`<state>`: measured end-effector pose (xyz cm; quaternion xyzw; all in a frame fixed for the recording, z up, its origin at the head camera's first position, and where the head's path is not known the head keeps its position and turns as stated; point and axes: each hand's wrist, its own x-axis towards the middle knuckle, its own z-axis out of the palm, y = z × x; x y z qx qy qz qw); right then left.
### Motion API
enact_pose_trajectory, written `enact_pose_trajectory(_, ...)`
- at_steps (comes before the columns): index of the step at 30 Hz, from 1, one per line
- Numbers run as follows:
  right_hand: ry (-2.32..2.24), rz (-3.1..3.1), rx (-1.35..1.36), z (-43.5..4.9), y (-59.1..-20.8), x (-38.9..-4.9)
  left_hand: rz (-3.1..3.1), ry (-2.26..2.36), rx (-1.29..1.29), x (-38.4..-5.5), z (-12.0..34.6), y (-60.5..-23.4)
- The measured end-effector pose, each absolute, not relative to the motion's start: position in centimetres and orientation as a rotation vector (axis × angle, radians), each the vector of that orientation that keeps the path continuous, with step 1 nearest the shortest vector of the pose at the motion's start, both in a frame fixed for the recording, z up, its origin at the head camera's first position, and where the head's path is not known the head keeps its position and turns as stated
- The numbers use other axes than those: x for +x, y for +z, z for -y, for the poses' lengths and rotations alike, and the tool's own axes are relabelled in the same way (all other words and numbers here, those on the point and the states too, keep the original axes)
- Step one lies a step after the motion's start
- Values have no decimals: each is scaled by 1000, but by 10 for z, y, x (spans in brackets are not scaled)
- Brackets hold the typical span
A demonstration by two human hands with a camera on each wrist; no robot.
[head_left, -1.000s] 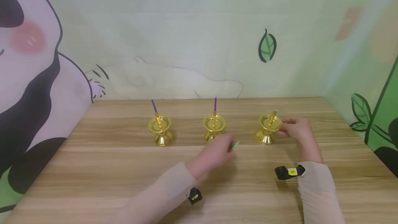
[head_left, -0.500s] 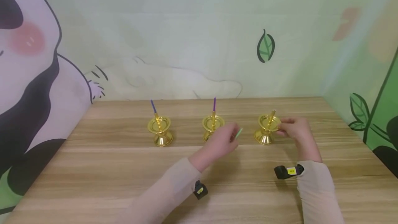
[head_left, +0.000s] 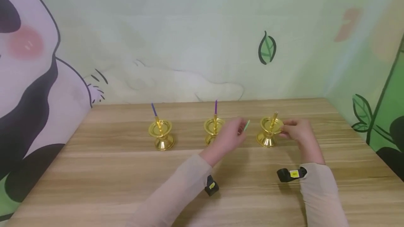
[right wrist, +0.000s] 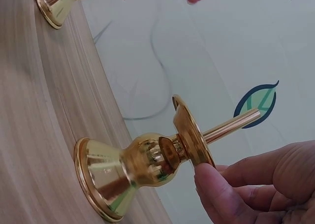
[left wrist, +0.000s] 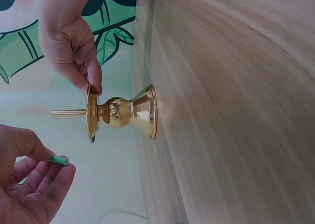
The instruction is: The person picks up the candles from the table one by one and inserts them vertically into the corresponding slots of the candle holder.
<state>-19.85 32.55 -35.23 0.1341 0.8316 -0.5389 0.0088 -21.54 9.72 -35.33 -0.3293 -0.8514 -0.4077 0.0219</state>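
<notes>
My left hand (head_left: 224, 138) pinches a thin green candle (head_left: 247, 125) between thumb and fingertips, held up to the left of the rightmost gold candle holder (head_left: 267, 139). That candle holder stands upright with a bare tube at its top; the left wrist view shows the green candle (left wrist: 60, 160) apart from the tube (left wrist: 69, 112). At the holder's right side, my right hand (head_left: 299, 131) grips the dish rim between thumb and fingers. The middle candle holder (head_left: 208, 127), partly covered by my left hand, carries a purple candle (head_left: 216, 107).
A third gold candle holder (head_left: 164, 143) stands at the left of the row, its blue candle (head_left: 154, 109) leaning left. All stand on a wood-grain table (head_left: 120, 171). Behind them hangs a pale green backdrop (head_left: 176, 38) with leaves and a panda.
My left hand has moved up and to the right with the green candle, closer to the rightmost candle holder; the candle now points up more. My right hand has stayed on the rim.
</notes>
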Motion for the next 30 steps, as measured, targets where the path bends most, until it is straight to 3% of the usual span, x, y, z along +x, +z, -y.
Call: enact_pose_trajectory(30, -1646, -2634, 394, -326, -353, -196, 2576, -1667, -836, -246, -147, -345)
